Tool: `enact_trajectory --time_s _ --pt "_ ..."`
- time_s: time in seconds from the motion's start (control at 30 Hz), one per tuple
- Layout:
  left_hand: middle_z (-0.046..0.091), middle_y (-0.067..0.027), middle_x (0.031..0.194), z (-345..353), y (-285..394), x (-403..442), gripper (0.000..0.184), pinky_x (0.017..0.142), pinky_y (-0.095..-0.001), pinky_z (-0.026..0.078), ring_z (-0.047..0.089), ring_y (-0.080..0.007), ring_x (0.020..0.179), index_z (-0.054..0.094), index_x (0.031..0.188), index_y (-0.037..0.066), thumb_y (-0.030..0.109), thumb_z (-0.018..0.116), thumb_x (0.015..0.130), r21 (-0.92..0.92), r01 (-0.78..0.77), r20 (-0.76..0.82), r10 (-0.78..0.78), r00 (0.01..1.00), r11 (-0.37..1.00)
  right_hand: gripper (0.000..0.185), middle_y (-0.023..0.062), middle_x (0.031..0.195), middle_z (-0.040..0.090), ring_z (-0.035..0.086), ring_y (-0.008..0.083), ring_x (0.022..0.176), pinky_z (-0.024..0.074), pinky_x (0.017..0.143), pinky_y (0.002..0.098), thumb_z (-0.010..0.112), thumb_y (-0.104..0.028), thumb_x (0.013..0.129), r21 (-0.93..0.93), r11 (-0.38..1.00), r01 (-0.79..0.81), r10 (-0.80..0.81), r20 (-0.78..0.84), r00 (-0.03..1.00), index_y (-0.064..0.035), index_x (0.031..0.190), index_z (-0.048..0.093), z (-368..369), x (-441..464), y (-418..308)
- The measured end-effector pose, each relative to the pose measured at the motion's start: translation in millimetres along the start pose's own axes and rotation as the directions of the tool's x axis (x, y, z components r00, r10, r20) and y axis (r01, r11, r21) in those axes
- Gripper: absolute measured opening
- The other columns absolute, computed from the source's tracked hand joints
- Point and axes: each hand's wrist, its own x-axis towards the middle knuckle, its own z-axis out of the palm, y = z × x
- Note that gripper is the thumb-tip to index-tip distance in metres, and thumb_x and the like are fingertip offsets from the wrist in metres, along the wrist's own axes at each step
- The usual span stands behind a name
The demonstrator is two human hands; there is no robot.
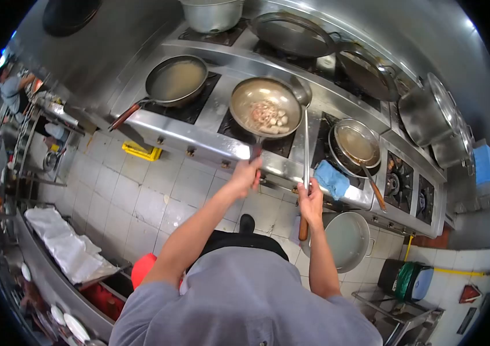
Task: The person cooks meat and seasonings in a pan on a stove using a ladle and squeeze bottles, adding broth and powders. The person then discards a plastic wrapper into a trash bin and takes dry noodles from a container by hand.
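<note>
Left hand (pixel 248 175): fingers wrapped tight round the handle of a frying pan (pixel 244 102), which sits straight ahead of it. Right hand (pixel 311 200): fingers curled round the shaft of a ladle (pixel 306 141), its bowl up by the pan's right rim (touching or not, cannot tell). In that pan, one heap of food (pixel 267 115), pale chunks too jumbled to count.

Step in hand, my judgement: frying or tossing the heap. A stir would call for a steady left grip, ladle bowl brought over the rim.

Just ahead of right hand, to its right: one blue cloth (pixel 331 179), then one wooden-handled strainer (pixel 357 143). Below, right of it: one tub (pixel 365 226), cloudy water. Ahead-left of left hand: one other pan (pixel 157 81), liquid inside. Farther ahead: one tall pot (pixel 211 16), two woks (pixel 291 37). Far right: two big pots (pixel 426 112)
</note>
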Motion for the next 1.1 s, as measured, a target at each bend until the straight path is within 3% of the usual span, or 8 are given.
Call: enact_trajectory --time_s 0.37,0.5,0.57,0.77,0.83,0.87,1.0,1.1 --pt "0.045 -0.0001 0.057 -9 -4 -17 0.035 0.03 -0.0304 0.031 0.038 -0.0118 0.037 0.05 0.084 0.008 0.041 0.054 0.093 0.079 0.079 -0.061 -0.074 0.995 0.994 0.03 0.0029 0.067 0.05 0.042 0.01 0.061 0.0379 0.056 0.0288 0.059 -0.024 0.09 -0.062 0.992 -0.106 0.106 -0.005 0.994 0.0007 0.107 0.056 -18 -21 -48" --pt "0.044 0.0006 0.058 -23 6 16 0.033 0.032 -0.0282 0.031 0.039 -0.0107 0.039 0.048 0.087 0.008 0.04 0.052 0.094 0.028 0.029 -0.019 -0.029 0.999 0.999 0.033 0.0156 0.069 0.057 0.056 0.0267 0.063 0.0444 0.063 0.0384 0.057 -0.025 0.09 -0.223 0.967 -0.124 0.13 0.013 0.991 0.0004 0.111 0.055 1 -11 -59" --pt "0.045 0.0008 0.06 -15 10 2 0.032 0.033 -0.0274 0.03 0.04 -0.0096 0.04 0.048 0.088 0.009 0.04 0.052 0.094 0.004 0.115 -0.04 -0.115 0.993 0.993 0.033 0.0255 0.075 0.06 0.062 0.0415 0.075 0.0459 0.068 0.0454 0.055 -0.024 0.09 -0.358 0.933 0.04 -0.057 -0.037 0.998 0.0004 0.112 0.052 14 -3 -59" --pt "0.044 -0.0006 0.062 -22 7 7 0.031 0.033 -0.0277 0.031 0.04 -0.01 0.041 0.048 0.094 0.007 0.038 0.051 0.095 0.041 0.09 -0.023 -0.089 0.996 0.995 0.032 0.0295 0.076 0.06 0.061 0.0467 0.077 0.0457 0.066 0.0489 0.051 -0.023 0.092 -0.424 0.904 -0.053 0.11 0.111 0.988 0.0041 0.108 0.047 37 -4 -90" --pt "0.044 -0.0019 0.064 -25 12 12 0.031 0.033 -0.028 0.032 0.04 -0.011 0.041 0.048 0.097 0.005 0.036 0.049 0.096 0.012 0.112 -0.013 -0.112 0.994 0.994 0.032 0.0298 0.078 0.061 0.061 0.0464 0.078 0.0464 0.069 0.047 0.051 -0.024 0.092 -0.191 0.924 -0.332 0.372 0.235 0.898 0.0033 0.108 0.048 31 -18 -117" --pt "0.044 -0.0018 0.065 -27 12 13 0.031 0.033 -0.0281 0.033 0.04 -0.0108 0.042 0.048 0.098 0.005 0.036 0.05 0.096 -0.001 0.106 0.008 -0.106 0.994 0.994 0.032 0.0313 0.083 0.061 0.06 0.0469 0.084 0.0463 0.074 0.047 0.052 -0.024 0.091 -0.344 0.931 -0.126 0.194 0.173 0.966 0.0041 0.107 0.048 30 -17 -101" --pt "0.045 -0.0019 0.066 -29 10 10 0.03 0.034 -0.0283 0.033 0.041 -0.0105 0.042 0.048 0.097 0.006 0.036 0.05 0.095 -0.003 0.113 0.018 -0.113 0.993 0.994 0.036 0.0335 0.089 0.06 0.058 0.0482 0.091 0.0442 0.079 0.0504 0.054 -0.024 0.089 -0.424 0.901 -0.09 0.122 0.05 0.991 0.0075 0.106 0.048 41 29 -80" --pt "0.045 0.0004 0.063 -30 16 5 0.031 0.035 -0.0268 0.031 0.041 -0.0096 0.043 0.047 0.091 0.009 0.039 0.051 0.094 0.036 0.105 0.039 -0.106 0.994 0.994 0.034 0.0328 0.09 0.06 0.058 0.0482 0.091 0.046 0.078 0.0501 0.055 -0.021 0.088 -0.426 0.905 0.003 0.073 0.163 0.984 0.0067 0.106 0.047 51 65 -75"
